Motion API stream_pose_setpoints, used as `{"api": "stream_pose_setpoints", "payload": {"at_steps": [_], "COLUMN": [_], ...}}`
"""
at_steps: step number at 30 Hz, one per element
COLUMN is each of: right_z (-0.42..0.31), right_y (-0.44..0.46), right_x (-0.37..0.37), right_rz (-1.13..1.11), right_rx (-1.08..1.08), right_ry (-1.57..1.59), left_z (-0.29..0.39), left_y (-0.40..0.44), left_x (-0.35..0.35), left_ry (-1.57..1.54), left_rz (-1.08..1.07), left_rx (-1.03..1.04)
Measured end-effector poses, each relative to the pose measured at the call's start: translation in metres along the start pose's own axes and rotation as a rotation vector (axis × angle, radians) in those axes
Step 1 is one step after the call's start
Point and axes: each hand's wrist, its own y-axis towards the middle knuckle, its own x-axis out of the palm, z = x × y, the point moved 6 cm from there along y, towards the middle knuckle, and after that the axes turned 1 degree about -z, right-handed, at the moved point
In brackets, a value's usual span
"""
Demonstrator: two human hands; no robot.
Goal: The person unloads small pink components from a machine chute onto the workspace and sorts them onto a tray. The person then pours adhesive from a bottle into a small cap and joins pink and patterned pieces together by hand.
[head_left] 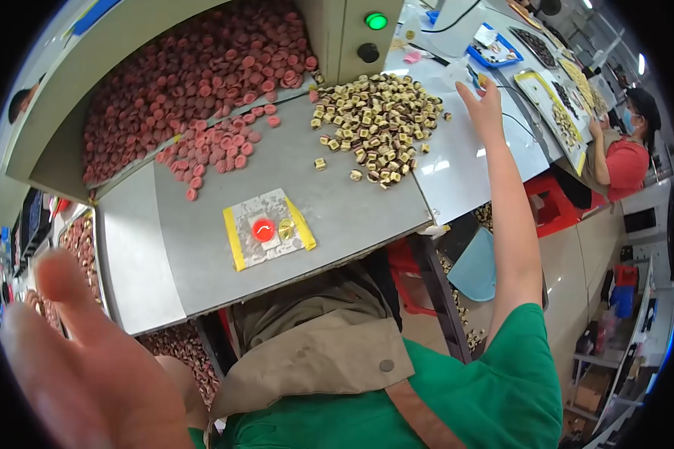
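From where I stand, the left hand (97,352) comes first, raised up close to the wearer's eyes and blurred, thumb and finger spread well apart with nothing showing between them. Beyond it, loose pink cups (225,144) spill out over the metal worktop (337,206) from a deep heap. Next along sits a taped pad (247,253), roughly square and a little askew, bearing a red disc (263,230) with a small gold piece (285,228) just to its right. The disc is round, so it has no long axis to line up with; it lies off to the right of the left hand and farther from the body. Which hand is nearer to it I can't settle, with the left one held up so high. Right of the pad and farther back is a heap of cream-and-brown blocks (386,123), and just past its right edge the right hand (475,84) is held out at full stretch, fingertips bent up and apart; whether they pinch something small I can't tell. From that hand, the disc lies leftward and back toward the body.
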Motion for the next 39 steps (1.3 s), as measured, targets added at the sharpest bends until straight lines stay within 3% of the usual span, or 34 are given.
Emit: {"api": "stream_pose_setpoints", "payload": {"at_steps": [4,13,17,19,22,24,29,33,37,39], "right_z": [0.001,0.035,-0.032,-0.059,-0.112,-0.146,-0.235,-0.25,-0.263,-0.269], "right_y": [0.024,0.039,0.025,-0.016,-0.066,-0.111,-0.178,-0.196,-0.2,-0.199], "right_x": [0.029,0.035,0.023,0.006,0.003,0.003,0.003,0.024,0.034,0.035], "right_rz": [-0.136,-0.162,-0.204,-0.265,-0.425,-0.628,-0.853,-0.948,-0.985,-0.978], "right_rx": [-0.003,0.079,-0.003,0.093,-0.05,0.006,-0.468,-0.572,-0.681,-0.744], "right_ry": [0.204,0.078,0.364,0.417,0.573,0.637,0.43,0.328,0.193,0.13], "left_z": [0.022,0.06,0.065,0.06,0.055,0.04,-0.02,-0.097,-0.125,-0.126], "left_y": [0.003,0.005,-0.003,-0.005,-0.008,-0.011,-0.052,-0.114,-0.152,-0.151], "left_x": [-0.003,-0.027,-0.031,-0.033,-0.035,-0.037,-0.033,-0.027,-0.03,-0.03], "left_ry": [0.039,0.181,0.248,0.278,0.364,0.459,0.738,0.712,0.781,0.77], "left_rz": [0.039,0.088,0.108,0.125,0.147,0.153,0.058,-0.026,-0.017,-0.009], "left_rx": [0.071,0.191,0.288,0.286,0.297,0.247,-0.038,-0.372,-0.626,-0.608]}}
